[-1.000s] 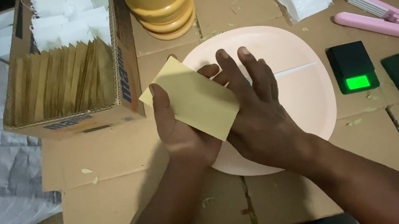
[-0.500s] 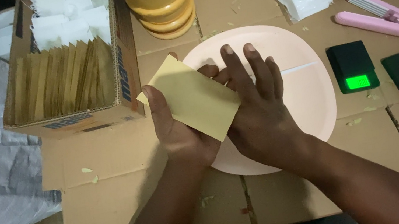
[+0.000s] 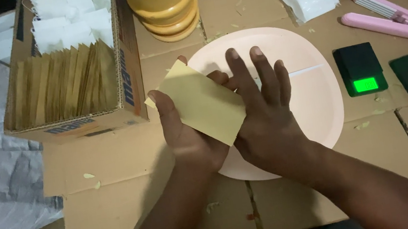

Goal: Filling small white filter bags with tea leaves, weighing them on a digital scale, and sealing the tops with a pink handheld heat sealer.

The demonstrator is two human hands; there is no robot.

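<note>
A makeshift home packing station: flattened cardboard sheets (image 3: 112, 164) serve as the worktop; left of the pink plate (image 3: 318, 94) stands a carton of brown sachets (image 3: 65, 88), right of it a pocket scale (image 3: 359, 69) and a pink heat sealer (image 3: 400, 24)

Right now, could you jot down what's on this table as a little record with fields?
left hand: holds a tan paper packet from below, thumb on its left edge
right hand: flat, fingers spread, beside the packet over the plate
plate: pale pink, round, under both hands
cardboard box: at left, filled with upright tan packets and white sachets
scale: small black one, green display lit
sealer: pink, long, at far right
surface: flattened cardboard
</note>
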